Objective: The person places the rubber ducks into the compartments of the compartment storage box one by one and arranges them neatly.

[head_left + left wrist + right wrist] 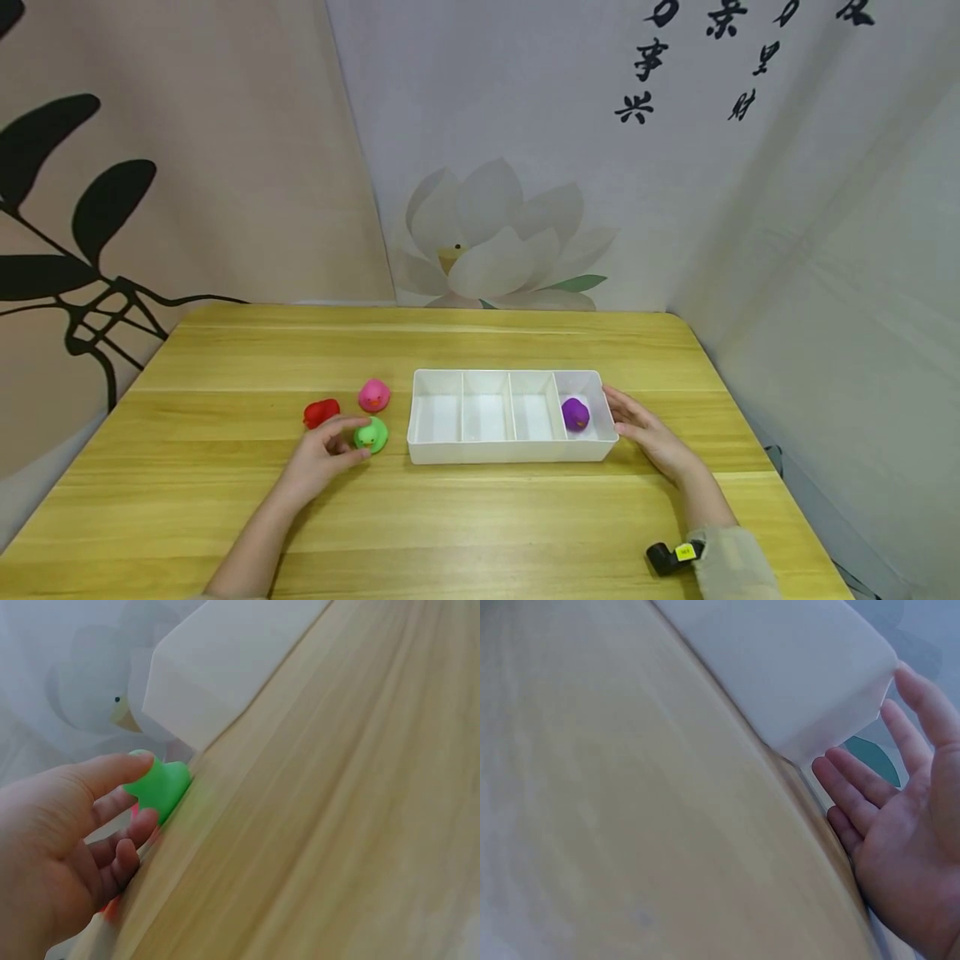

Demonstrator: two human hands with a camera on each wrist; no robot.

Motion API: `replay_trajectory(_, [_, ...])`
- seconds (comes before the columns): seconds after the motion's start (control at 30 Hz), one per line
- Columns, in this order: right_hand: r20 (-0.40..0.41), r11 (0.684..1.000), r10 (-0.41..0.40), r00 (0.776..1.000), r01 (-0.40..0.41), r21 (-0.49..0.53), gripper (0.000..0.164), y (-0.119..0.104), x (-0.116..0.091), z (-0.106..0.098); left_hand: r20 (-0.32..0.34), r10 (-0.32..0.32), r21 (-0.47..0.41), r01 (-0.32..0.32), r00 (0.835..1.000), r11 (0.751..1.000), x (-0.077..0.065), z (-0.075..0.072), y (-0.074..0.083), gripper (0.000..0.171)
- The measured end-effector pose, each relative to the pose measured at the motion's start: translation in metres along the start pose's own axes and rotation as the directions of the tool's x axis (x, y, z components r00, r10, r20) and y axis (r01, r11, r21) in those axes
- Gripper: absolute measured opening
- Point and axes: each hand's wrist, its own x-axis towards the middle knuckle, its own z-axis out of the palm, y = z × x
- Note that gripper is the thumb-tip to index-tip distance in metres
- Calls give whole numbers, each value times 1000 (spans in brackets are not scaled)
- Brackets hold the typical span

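A green rubber duck [371, 435] stands on the table left of a white divided box [510, 452]. My left hand [324, 454] has it between thumb and fingers; in the left wrist view the thumb lies against the duck's upper part [159, 784]. Just behind is a pink rubber duck [374, 396], and a red rubber duck [321, 412] lies tipped beyond the left fingers. My right hand [654, 433] rests at the box's right end, its fingers extended along the wall and thumb at the front corner. Inside the rightmost compartment sits a purple rubber duck [575, 414].
The wooden table [487, 533] ends at a wall hanging [510, 167] with a printed lotus. A small black device with a yellow label [675, 556] is at my right sleeve [735, 562]. Dividers split the box into several compartments.
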Motion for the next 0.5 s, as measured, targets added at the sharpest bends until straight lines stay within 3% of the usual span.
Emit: replay_trajectory(0.5, [-10, 1000, -12, 1000, 12, -3, 55, 3, 0, 0, -76, 27, 71, -22, 997, 997, 3, 2, -3, 36])
